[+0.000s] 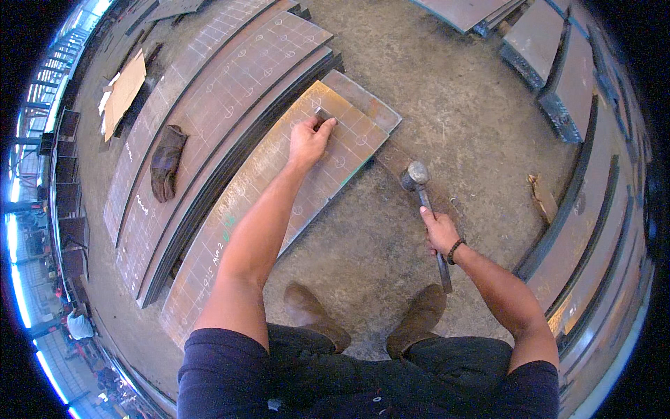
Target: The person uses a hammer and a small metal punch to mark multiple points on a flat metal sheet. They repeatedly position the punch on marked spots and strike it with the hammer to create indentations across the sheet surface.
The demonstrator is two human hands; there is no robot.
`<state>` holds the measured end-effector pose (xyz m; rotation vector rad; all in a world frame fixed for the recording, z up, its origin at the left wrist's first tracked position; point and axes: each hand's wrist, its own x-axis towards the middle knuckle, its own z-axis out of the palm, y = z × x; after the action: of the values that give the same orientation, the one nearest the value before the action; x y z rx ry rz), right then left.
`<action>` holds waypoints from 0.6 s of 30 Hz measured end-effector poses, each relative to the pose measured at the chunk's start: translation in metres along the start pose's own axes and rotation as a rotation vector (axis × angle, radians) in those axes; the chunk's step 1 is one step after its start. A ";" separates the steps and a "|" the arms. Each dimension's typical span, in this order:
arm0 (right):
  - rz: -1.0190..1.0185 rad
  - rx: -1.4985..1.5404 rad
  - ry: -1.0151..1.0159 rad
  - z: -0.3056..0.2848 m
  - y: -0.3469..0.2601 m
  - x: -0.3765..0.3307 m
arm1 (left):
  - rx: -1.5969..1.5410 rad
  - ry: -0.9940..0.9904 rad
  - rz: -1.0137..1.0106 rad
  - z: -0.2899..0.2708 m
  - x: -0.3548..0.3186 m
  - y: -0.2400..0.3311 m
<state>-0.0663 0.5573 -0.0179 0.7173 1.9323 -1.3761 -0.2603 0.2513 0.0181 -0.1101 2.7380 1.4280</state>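
Hammer (pixel 421 196) is held in right grip (pixel 440 232), centre-right; metal piece (pixel 320 114) is pinched in left grip (pixel 312 142) over plate (pixel 319 180), upper centre.

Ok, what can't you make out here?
All in the head view:
Small metal piece: mostly covered by the left hand.
Hammer: part of its handle covered by the right hand.
Marked plate: a stretch hidden by the left forearm.
Upper-right plates: cut off by the top edge.
Person at far left: too small to read their activity.
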 end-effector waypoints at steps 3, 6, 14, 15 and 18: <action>-0.009 0.036 -0.027 0.000 0.003 0.001 | -0.158 0.014 -0.121 0.004 0.007 -0.008; 0.002 0.064 -0.051 -0.002 0.003 0.003 | -0.439 0.093 -0.200 0.007 0.019 -0.016; 0.024 0.070 -0.079 -0.006 -0.005 -0.004 | -0.498 0.103 -0.110 -0.005 0.022 -0.013; 0.037 0.090 -0.084 -0.007 -0.005 -0.005 | -0.333 0.096 -0.078 -0.007 0.019 -0.013; 0.017 0.022 -0.052 -0.007 -0.007 -0.006 | -0.068 0.025 -0.050 -0.013 0.007 -0.018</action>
<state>-0.0692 0.5611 -0.0078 0.7003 1.8689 -1.3943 -0.2660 0.2305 0.0103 -0.1996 2.6863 1.5175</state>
